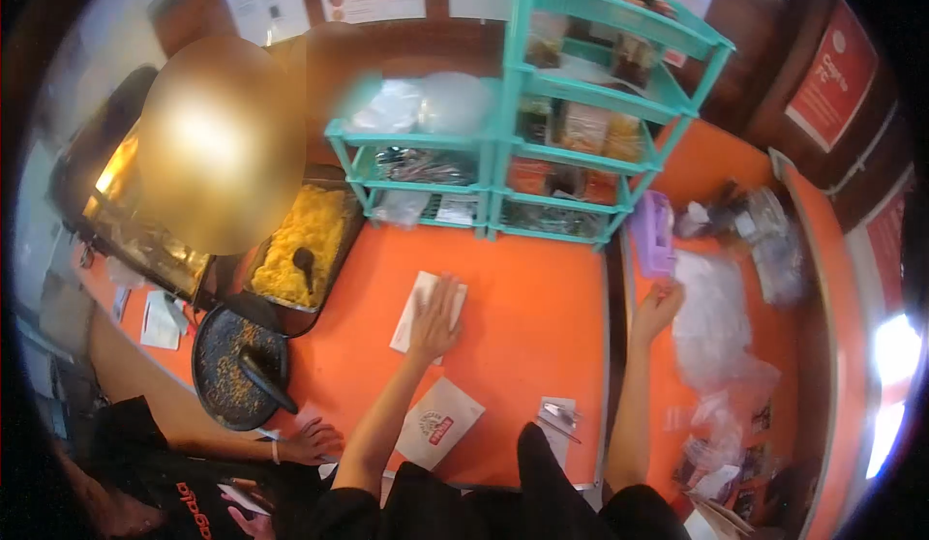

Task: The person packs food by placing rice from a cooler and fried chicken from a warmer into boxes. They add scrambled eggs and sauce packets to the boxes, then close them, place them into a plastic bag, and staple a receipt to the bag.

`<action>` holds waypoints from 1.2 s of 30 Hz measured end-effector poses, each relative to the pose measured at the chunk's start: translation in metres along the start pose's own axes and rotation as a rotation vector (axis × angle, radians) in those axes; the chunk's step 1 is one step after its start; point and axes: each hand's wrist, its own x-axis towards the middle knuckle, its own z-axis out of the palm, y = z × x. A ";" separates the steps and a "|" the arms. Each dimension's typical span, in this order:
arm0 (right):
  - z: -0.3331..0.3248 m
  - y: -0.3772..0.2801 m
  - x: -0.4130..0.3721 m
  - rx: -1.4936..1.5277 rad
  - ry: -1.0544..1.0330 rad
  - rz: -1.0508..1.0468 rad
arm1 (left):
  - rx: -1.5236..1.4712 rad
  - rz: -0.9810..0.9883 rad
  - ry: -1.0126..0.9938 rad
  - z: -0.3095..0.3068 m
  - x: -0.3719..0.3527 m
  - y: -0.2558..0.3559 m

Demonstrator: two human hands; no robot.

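Observation:
My left hand (436,322) lies flat, fingers spread, on a folded white paper item (407,327) on the orange table. Nearer to me on the table is a white paper packet (440,422) with a round print and a red label. My right hand (661,306) is raised at the right, its fingers curled together beside a purple container (653,234) and white plastic bags (709,317). Whatever is between those fingers is too small to make out.
Green shelves (494,153) with packets stand at the back. At left are a tray of yellow food (300,245) with a dark spoon and a stone mortar (232,375) with a pestle. A co-worker's hand (314,441) rests at the lower left. Metal items (561,414) lie near the front edge.

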 end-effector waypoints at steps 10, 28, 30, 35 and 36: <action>0.095 0.178 0.151 0.085 -0.658 0.458 | 0.119 -0.513 -0.128 -0.033 -0.001 0.029; 0.011 -0.048 -0.010 0.193 -0.744 -0.365 | 0.023 -0.395 0.076 -0.058 0.029 0.091; 0.037 -0.073 -0.085 0.443 -0.847 -0.253 | -0.020 -0.363 0.086 -0.050 0.033 0.116; 0.010 -0.077 -0.127 0.176 -0.902 0.149 | -0.188 -0.310 0.046 -0.048 0.033 0.167; 0.005 -0.067 -0.129 0.171 -0.875 0.212 | -0.334 -0.272 0.021 -0.047 0.033 0.164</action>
